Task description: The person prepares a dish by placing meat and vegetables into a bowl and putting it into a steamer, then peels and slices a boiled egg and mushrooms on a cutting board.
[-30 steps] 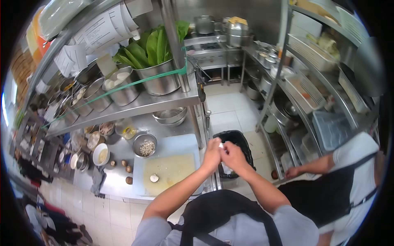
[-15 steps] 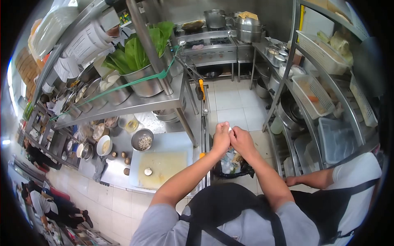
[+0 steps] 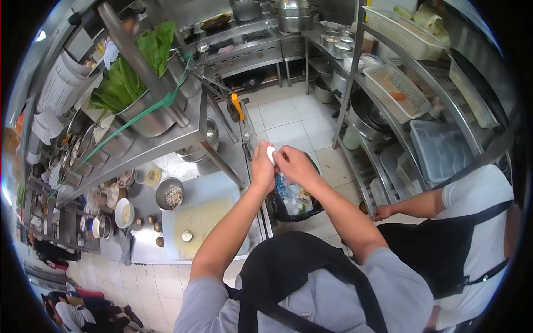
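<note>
A small white item (image 3: 271,155), perhaps a mushroom, is between my two hands, above a black-lined bin (image 3: 294,201) of waste. My left hand (image 3: 262,168) is wrapped against it from the left. The fingers of my right hand (image 3: 292,165) press on it from the right. On the counter to the left, a yellowed cutting board (image 3: 205,219) bears one pale mushroom (image 3: 187,236). A metal bowl (image 3: 169,194) of chopped pieces stands at the board's back left corner, and a few brown mushrooms (image 3: 158,227) lie left of the board.
A steel shelf (image 3: 191,136) with a pot of leafy greens (image 3: 130,77) overhangs the counter. Racks with baskets (image 3: 394,91) stand at the right. A co-worker in a black apron (image 3: 422,261) is close on my right. A stove (image 3: 244,53) is at the back.
The view has turned, so the counter and racks sit further left. My hands have parted slightly at the fingertips, and the white item shows more. A person now shows behind the greens.
</note>
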`<state>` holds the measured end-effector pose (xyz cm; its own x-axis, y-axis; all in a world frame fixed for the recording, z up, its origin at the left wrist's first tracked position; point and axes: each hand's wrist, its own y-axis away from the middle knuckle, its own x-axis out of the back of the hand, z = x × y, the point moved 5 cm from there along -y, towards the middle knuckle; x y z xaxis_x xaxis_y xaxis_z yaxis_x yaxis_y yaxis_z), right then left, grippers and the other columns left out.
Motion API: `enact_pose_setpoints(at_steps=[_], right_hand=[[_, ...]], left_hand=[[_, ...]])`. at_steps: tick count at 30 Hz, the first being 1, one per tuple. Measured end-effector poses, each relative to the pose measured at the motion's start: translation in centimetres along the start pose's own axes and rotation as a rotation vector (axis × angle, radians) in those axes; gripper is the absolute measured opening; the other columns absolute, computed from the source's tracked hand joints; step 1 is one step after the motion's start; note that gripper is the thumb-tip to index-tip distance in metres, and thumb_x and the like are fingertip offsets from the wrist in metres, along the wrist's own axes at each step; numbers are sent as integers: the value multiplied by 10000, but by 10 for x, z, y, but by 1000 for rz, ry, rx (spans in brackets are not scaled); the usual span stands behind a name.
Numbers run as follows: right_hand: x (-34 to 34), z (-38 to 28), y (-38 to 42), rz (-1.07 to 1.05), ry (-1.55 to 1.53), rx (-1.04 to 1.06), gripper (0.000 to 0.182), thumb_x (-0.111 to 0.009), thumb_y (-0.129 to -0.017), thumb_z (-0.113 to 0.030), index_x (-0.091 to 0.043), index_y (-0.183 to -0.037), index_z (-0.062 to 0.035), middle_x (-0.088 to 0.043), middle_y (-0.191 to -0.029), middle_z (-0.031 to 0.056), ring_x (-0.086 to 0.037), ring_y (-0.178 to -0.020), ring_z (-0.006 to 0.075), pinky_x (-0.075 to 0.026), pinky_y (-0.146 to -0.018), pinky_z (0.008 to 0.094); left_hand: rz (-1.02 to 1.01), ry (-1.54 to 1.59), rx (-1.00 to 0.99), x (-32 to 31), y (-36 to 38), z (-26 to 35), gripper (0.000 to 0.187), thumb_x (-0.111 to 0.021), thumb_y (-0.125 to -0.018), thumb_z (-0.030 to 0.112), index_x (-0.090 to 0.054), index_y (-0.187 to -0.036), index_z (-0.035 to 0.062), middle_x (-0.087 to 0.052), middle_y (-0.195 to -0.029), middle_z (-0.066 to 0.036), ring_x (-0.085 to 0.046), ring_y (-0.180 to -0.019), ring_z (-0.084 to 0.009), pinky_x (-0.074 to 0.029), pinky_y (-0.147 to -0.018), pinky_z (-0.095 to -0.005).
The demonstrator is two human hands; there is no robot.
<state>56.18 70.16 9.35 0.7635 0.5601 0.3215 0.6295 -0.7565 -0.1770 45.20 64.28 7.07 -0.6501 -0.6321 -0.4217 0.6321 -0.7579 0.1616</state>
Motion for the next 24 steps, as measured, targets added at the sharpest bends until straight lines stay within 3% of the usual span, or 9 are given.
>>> enact_pose_setpoints(at_steps=[2, 6, 9, 11, 14, 16, 18, 24], right_hand=[[0, -11, 5, -20, -77, -39, 281, -583, -957, -249, -619, -850, 9, -686, -745, 183, -690, -696, 286, -523, -660, 377], [-2, 12, -1, 24, 58, -1, 224, -567, -937, -197, -621, -852, 3, -693, -737, 158, -696, -691, 266, -521, -646, 370], [-4, 32, -3, 25, -105, -37, 189, -552, -915, -168, -623, -865, 0, -688, -729, 156, -692, -692, 267, -516, -645, 375], [5, 40, 0, 193, -144, -43, 249, -563, -939, -237, -625, -880, -3, -683, -745, 192, -692, -712, 313, -514, -654, 395], [-1, 21, -1, 100, 85, -61, 303, -560, -964, -299, -631, -898, -12, -676, -769, 222, -677, -739, 378, -510, -664, 428], [-1, 24, -6, 77, 81, -47, 318, -558, -970, -319, -635, -903, -19, -673, -778, 232, -669, -757, 404, -508, -670, 448], [1, 25, -12, 49, 77, -27, 332, -555, -977, -339, -639, -909, -25, -670, -788, 241, -661, -775, 430, -505, -676, 467], [4, 41, -21, 55, 102, -7, 297, -545, -977, -296, -632, -928, -17, -676, -830, 259, -658, -821, 460, -513, -702, 493]], left_hand=[[-12, -32, 5, -1, -3, -2, 339, -421, -1085, 404, -557, -1105, 94, -554, -837, -25, -544, -676, -133, -410, -525, -303], [-17, -28, 51, -2, -5, -4, 386, -422, -1084, 419, -564, -1095, 60, -549, -826, -24, -546, -682, -137, -415, -546, -301], [-38, 17, 86, -8, -4, -4, 439, -397, -1085, 432, -578, -1065, 32, -541, -759, -35, -522, -611, -128, -401, -505, -285], [-19, 62, 107, -10, -9, -6, 440, -397, -1085, 434, -579, -1057, 34, -547, -763, -39, -529, -616, -135, -409, -506, -292], [37, 117, 106, -11, -17, -12, 429, -406, -1086, 433, -576, -1060, 40, -566, -778, -44, -548, -633, -147, -407, -497, -301], [71, 131, 88, -12, -16, -10, 417, -417, -1085, 431, -571, -1073, 44, -580, -789, -45, -560, -646, -152, -395, -486, -303], [-24, 4, 114, -14, -16, -7, 411, -411, -1089, 423, -577, -1032, 52, -580, -789, -46, -559, -643, -148, -390, -489, -292], [-131, 3, 164, -9, -23, -9, 388, -420, -1086, 416, -576, -987, 75, -576, -773, -38, -536, -594, -140, -371, -465, -282]])
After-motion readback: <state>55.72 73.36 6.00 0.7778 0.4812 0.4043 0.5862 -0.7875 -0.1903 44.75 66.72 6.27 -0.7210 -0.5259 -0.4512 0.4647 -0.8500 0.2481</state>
